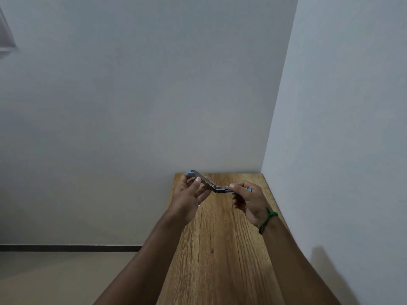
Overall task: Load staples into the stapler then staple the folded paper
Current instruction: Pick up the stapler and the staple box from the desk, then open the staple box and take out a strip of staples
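1. Centre of frame, above the wooden surface (220, 249): the stapler (217, 187) is hinged open; left hand (191, 194) pinches its raised arm, right hand (248, 201) grips the base.
2. Risk: a loose pinch may let the arm snap shut; no staples or paper visible.

At frame centre the stapler (217, 187) hangs above the far end of the table (220, 260), the left hand (189, 199) holding its left end, the right hand (248, 201) its right. The table abuts the wall (154, 95) behind.
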